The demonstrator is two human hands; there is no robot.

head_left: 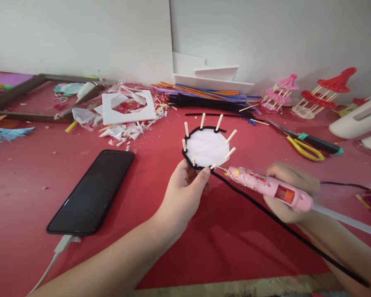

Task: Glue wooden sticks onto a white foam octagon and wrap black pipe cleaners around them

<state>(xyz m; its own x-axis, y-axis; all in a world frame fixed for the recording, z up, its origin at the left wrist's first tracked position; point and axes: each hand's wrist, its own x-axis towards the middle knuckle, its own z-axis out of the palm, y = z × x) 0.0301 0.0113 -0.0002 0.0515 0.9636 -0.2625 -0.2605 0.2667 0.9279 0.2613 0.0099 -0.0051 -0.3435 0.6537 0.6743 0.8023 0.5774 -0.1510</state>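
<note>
Between the thumb and fingers of my left hand (pixel 188 189) is a white foam disc (pixel 205 146), gripped at its near edge. Several short wooden sticks (pixel 203 121) stand up around its rim. A black pipe cleaner (pixel 250 199) winds past the sticks along the left side of the rim, and its long loose end trails down to the right. My right hand (pixel 292 192) is wrapped round a pink hot glue gun (pixel 266 183) with a clear glue stick (pixel 349 220) out of its back. The nozzle is at the near stick, close to my left thumb; whether it touches is unclear.
A black phone (pixel 91 192) on a white cable lies left. Foam scraps (pixel 128 108) and pipe cleaners (pixel 204 94) lie behind. Yellow-handled scissors (pixel 304 148) and a cutter (pixel 321 143) are at right, below pink (pixel 278 95) and red (pixel 326 95) stick models.
</note>
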